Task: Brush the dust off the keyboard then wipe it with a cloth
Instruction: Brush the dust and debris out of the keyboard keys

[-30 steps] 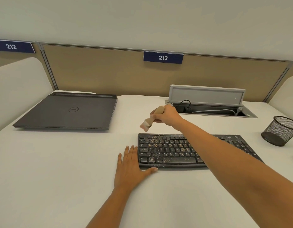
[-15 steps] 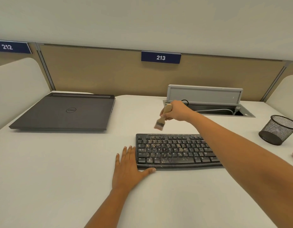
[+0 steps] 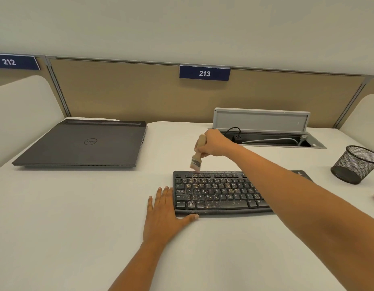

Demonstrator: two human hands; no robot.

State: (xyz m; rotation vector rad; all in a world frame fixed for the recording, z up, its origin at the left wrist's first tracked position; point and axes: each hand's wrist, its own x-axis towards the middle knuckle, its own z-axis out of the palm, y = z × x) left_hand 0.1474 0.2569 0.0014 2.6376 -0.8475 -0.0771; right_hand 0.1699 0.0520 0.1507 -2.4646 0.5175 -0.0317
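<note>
Right hand (image 3: 213, 144) gripped the brush (image 3: 197, 157) handle, fingers curled, bristles at keyboard (image 3: 219, 194) top edge, frame centre. Left hand (image 3: 163, 215) lay flat, thumb against its lower-left corner. Risk: hard strokes could flick crumbs across the table (image 3: 77, 206) or wedge them between keys.

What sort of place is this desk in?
Probably a shared office or study room with numbered workstations. A 212 sign and a 213 sign hang on the partition, white dividers separate the seats, and a cable box with a raised lid is built into the desk.
</note>
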